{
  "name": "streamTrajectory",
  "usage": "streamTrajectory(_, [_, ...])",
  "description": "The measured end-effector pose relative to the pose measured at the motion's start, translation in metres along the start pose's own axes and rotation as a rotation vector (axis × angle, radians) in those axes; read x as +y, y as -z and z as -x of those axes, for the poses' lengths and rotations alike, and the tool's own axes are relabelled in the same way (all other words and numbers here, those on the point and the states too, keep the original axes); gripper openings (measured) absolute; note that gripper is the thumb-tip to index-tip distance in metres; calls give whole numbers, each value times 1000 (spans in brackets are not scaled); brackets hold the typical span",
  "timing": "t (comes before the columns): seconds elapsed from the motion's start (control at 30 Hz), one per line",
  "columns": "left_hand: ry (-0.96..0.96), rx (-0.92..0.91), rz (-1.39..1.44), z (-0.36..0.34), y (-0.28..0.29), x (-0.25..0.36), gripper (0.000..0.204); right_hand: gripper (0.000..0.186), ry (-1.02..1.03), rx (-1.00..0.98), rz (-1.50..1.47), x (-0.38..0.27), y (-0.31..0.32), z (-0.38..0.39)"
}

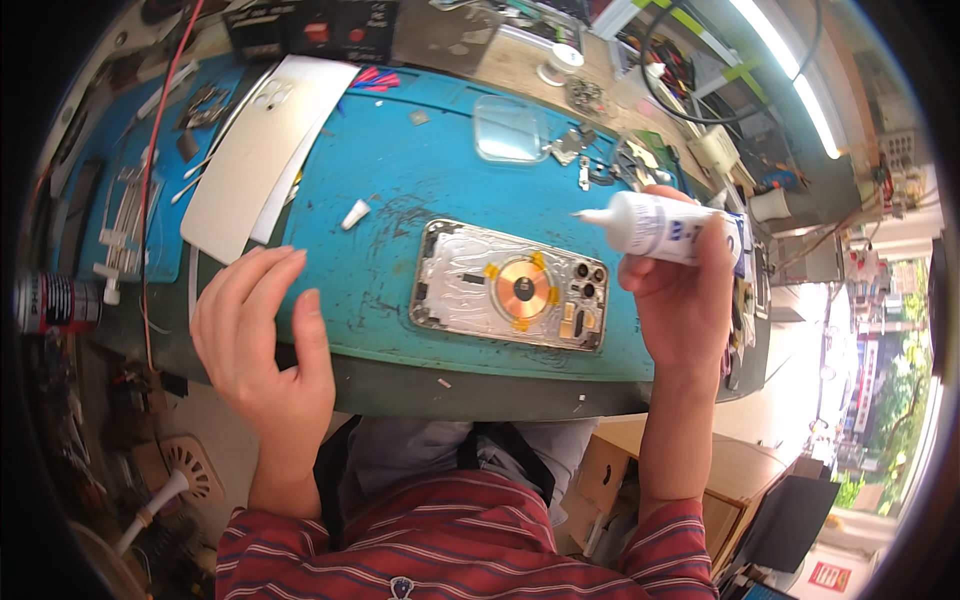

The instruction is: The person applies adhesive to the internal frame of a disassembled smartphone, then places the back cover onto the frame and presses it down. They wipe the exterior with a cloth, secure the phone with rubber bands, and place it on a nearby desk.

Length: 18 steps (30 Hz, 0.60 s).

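My right hand (690, 290) grips a white glue tube (655, 228) with a thin nozzle that points left, held above the right side of the blue work mat (400, 150). Below and left of it lies a phone (455, 285) with its back off. A copper charging coil (524, 288) sits in its middle and camera lenses at its right end. Wavy, clear streaks of what looks like glue cover its left part. Over the mat's front left edge, my left hand (255, 345) is empty, fingers apart. A small white cap (355, 213) lies on the mat between that hand and the phone.
A pale phone back panel (265, 150) lies at the left beside cotton swabs (190, 180). Farther back are a clear plastic lid (508, 130), small metal parts (570, 145) and a white spool (562, 62). A spray can (60, 304) stands at far left.
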<state>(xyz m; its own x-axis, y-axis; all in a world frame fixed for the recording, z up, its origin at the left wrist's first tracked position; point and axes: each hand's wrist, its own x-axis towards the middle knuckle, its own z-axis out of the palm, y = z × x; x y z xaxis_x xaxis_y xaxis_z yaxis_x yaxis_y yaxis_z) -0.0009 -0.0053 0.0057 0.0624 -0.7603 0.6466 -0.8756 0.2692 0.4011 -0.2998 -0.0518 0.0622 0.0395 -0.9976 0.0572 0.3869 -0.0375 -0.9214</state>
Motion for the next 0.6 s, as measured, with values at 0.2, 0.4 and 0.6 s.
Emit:
streamTrajectory(0.2, [12,-20,-23,1,-1,3,23,50,-127,-66,-970,-23,32,12])
streamTrajectory(0.4, [15,-26,-38,2,-2,6,22,32,97,86,-1254,-29,59,63])
streamTrajectory(0.6, [17,-30,-62,3,-4,7,22,33,274,161,-1329,-18,88,108])
